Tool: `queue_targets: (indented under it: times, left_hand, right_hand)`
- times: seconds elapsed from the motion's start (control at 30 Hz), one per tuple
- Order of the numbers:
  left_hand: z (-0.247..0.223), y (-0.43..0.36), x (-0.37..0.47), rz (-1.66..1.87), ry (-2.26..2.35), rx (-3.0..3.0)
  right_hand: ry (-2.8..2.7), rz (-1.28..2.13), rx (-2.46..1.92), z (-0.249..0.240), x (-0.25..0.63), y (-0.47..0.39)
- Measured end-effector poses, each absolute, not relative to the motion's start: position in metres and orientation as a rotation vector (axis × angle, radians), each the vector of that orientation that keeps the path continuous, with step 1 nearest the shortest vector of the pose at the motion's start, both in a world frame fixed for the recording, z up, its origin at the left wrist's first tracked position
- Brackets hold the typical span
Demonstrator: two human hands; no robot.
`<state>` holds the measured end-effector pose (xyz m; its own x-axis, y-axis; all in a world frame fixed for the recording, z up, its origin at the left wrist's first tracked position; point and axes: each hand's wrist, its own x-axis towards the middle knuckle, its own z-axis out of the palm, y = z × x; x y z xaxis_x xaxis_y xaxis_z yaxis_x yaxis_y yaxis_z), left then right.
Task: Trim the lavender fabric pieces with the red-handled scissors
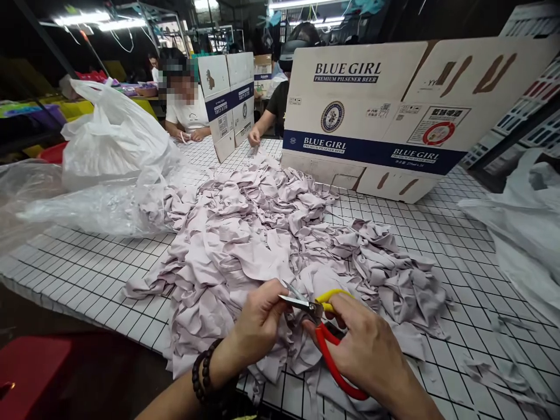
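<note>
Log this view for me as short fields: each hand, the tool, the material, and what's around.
Left hand: fingers closed beside the blade tips; whether they pinch anything is unclear
Right hand: gripping the scissors
Tool state: blades parted; one handle yellow, one red
Material: loose heap of pale fabric pieces
Surface: white table with black grid lines
Far side: large Blue Girl carton panel, standing
Left side: white plastic bag

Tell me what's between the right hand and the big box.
In the head view: part of the cloth heap, then gridded tabletop before the box.
</note>
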<state>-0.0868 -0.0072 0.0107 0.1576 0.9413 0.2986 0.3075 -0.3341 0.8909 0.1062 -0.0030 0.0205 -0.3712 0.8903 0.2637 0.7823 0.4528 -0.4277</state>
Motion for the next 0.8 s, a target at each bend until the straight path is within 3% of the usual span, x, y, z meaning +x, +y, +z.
queue_targets:
  times: [0.8]
  left_hand:
    - [0.0124,-0.0085,-0.0883,1.097,1.051,1.461]
  right_hand:
    - [-2.289,0.248,-1.444,0.0206,0.1090,-0.0061]
